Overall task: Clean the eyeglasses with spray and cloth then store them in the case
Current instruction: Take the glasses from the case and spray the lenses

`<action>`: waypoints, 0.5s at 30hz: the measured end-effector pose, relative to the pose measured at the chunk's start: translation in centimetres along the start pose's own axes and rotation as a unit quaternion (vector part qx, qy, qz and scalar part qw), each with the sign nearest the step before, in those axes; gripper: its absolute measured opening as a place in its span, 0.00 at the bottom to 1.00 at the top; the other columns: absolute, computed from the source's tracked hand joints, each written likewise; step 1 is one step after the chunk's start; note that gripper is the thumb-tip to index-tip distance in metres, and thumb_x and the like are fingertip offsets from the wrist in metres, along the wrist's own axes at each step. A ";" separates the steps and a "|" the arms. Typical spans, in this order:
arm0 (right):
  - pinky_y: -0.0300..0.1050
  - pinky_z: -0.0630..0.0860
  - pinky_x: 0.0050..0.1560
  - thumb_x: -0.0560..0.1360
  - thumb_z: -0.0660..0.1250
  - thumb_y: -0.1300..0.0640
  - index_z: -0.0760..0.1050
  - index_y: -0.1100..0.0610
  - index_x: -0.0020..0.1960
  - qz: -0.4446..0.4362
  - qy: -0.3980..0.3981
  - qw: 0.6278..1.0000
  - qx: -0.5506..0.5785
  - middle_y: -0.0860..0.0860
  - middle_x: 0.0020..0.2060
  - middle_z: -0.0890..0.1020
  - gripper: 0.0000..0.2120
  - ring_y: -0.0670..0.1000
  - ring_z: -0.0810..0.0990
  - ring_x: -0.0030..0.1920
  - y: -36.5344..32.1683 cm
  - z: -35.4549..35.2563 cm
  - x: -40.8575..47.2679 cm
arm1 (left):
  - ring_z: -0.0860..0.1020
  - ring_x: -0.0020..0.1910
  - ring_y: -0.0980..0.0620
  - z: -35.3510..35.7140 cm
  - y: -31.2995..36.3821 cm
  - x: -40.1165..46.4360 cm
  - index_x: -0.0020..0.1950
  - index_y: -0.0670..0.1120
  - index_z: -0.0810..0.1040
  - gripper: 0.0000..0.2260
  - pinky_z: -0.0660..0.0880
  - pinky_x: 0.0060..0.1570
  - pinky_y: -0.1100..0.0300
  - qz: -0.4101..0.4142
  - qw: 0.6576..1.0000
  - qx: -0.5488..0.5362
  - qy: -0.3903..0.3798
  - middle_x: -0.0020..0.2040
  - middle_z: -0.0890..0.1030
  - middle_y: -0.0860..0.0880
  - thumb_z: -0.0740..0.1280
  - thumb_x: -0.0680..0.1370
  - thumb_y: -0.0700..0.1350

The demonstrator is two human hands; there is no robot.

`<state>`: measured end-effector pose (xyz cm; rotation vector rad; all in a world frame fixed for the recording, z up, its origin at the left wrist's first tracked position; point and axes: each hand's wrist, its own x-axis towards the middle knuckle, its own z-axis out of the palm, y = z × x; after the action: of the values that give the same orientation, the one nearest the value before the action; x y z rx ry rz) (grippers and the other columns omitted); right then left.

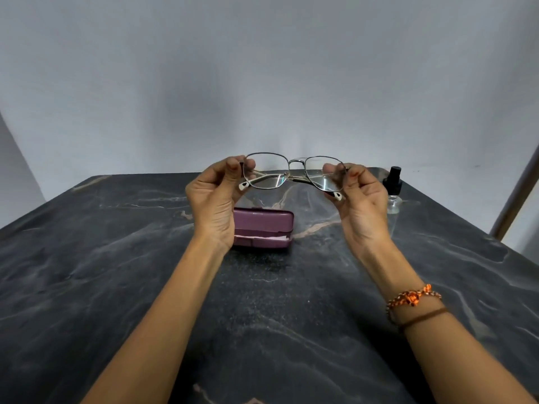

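While hands hold eyeglasses, case ajar

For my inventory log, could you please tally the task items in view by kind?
Eyeglasses: 1, held in both hands
Purple case: 1
Spray bottle: 1
Pink cloth showing at the case's seam: 1
Total: 4

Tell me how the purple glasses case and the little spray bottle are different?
The purple case lies flat and long; the spray bottle stands upright. The case is solid purple; the bottle has a clear body with a black top. The case sits between the hands, the bottle beyond the right hand. Both rest on the dark marble table.
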<state>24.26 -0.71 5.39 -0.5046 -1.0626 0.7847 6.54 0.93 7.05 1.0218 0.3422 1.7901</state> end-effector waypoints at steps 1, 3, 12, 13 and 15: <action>0.40 0.76 0.43 0.64 0.66 0.49 0.72 0.55 0.40 -0.020 0.006 0.999 -0.024 0.43 0.34 0.85 0.11 0.40 0.82 0.42 0.0 0.1 0.0 | 0.81 0.32 0.59 0.1 0.0 0.0 0.30 0.48 0.83 0.07 0.77 0.33 0.66 0.013 1.000 0.010 0.006 0.30 0.83 0.54 0.72 0.56 0.50; 0.39 0.74 0.41 0.72 0.63 0.53 0.71 0.54 0.39 -0.049 0.017 0.997 -0.060 0.42 0.33 0.84 0.05 0.39 0.81 0.40 -0.1 0.1 -0.1 | 0.80 0.31 0.59 0.2 -0.3 -0.2 0.30 0.49 0.83 0.07 0.77 0.34 0.66 0.037 0.999 0.034 0.015 0.29 0.83 0.54 0.72 0.57 0.50; 0.35 0.75 0.45 0.77 0.58 0.66 0.71 0.54 0.39 -0.140 0.041 0.981 -0.126 0.41 0.30 0.82 0.11 0.39 0.79 0.36 -0.1 -0.4 -0.1 | 0.79 0.32 0.60 0.1 -0.7 -0.7 0.33 0.51 0.83 0.03 0.77 0.37 0.65 0.147 0.983 0.109 -0.005 0.30 0.82 0.57 0.69 0.65 0.47; 0.35 0.75 0.45 0.76 0.59 0.63 0.71 0.54 0.39 -0.150 0.039 0.980 -0.127 0.41 0.30 0.82 0.09 0.39 0.78 0.36 -0.1 -0.2 -0.1 | 0.79 0.32 0.60 0.1 -0.7 -0.7 0.33 0.52 0.83 0.03 0.76 0.37 0.66 0.155 0.982 0.109 -0.003 0.30 0.82 0.57 0.69 0.65 0.47; 0.35 0.75 0.45 0.73 0.61 0.56 0.71 0.54 0.40 -0.171 0.036 0.976 -0.128 0.40 0.30 0.81 0.05 0.39 0.78 0.36 -0.2 0.0 -0.2 | 0.78 0.32 0.60 0.2 -0.7 -0.8 0.34 0.52 0.83 0.03 0.76 0.36 0.67 0.165 0.980 0.108 0.000 0.30 0.82 0.57 0.69 0.65 0.49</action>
<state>24.30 -1.00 5.40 -0.5445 -1.1505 0.3255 7.22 0.51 6.34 1.2922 0.3910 2.0818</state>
